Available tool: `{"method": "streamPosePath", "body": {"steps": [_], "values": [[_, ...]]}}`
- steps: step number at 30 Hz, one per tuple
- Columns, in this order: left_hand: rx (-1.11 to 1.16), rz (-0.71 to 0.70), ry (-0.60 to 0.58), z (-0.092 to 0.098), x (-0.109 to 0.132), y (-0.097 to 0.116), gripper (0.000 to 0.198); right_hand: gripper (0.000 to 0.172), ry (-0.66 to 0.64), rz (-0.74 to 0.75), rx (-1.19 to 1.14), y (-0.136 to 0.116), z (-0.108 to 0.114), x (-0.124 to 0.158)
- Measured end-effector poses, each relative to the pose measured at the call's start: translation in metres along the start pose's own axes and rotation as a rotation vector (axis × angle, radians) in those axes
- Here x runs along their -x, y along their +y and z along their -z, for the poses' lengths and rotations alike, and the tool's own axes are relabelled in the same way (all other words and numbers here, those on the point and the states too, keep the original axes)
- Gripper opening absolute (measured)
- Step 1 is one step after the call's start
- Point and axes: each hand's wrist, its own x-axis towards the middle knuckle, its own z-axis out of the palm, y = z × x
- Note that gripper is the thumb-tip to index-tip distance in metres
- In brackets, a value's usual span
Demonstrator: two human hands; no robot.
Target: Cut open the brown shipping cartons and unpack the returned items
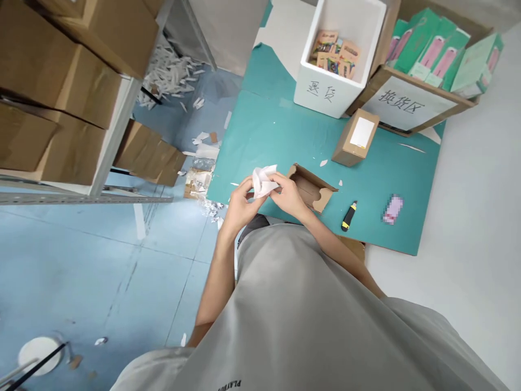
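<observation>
Both hands are together in front of my chest, above the near edge of the teal mat (277, 136); my left hand (241, 202) and my right hand (290, 194) are each pinched on a crumpled piece of white paper (264, 181), which sits between them and pokes up above the fingertips. The paper looks thin and soft, so I judge it wants a light hold with the fingertips rather than the whole fist; gripping on two opposite sides should stop it from tearing or balling up, and working over the mat means a dropped piece won't join the paper scraps (171, 73) on the floor.

Just behind my right hand lies a small open carton (311, 188) with its flap folded out; what I can see of its inside looks bare, though the hand hides its near end. A black and yellow knife (349, 216) lies on the mat to the right of it, well clear of my fingers; beyond that is a blurred pink patch (393, 209) I cannot make out.

Further back, a closed small box (355, 138) with a white label stands on the mat; the white foam bin (340, 87), with handwriting on its wall, holds a few small colourful packs (334, 54) at its bottom and is otherwise mostly unfilled; the cardboard tray (407, 103) with a printed sign is packed with green boxes (431, 51) standing on edge. On my left, brown cartons (61, 81) sit on a metal shelf.
</observation>
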Motion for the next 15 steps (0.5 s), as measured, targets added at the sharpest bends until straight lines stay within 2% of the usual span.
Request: {"method": "streamPosePath", "body": {"steps": [3,6,11,13,15], "values": [[0.104,0.045,0.098,0.039,0.006,-0.02,0.039,0.022,-0.045,-0.012,-0.13,0.0,-0.046,-0.028],[0.123,0.071,0.246,0.085,0.008,-0.041,0.041,0.033,-0.096,-0.072,-0.225,0.0,-0.096,-0.057],[-0.222,0.128,0.516,0.169,0.001,-0.07,0.021,0.05,-0.178,-0.12,-0.207,-0.014,-0.17,-0.094],[-0.366,0.149,0.607,0.202,-0.009,-0.083,0.028,0.05,-0.201,-0.126,-0.173,-0.021,-0.187,-0.099],[-0.452,0.17,0.648,0.231,-0.024,-0.1,0.047,0.042,-0.209,-0.134,-0.142,-0.024,-0.195,-0.099]]}}
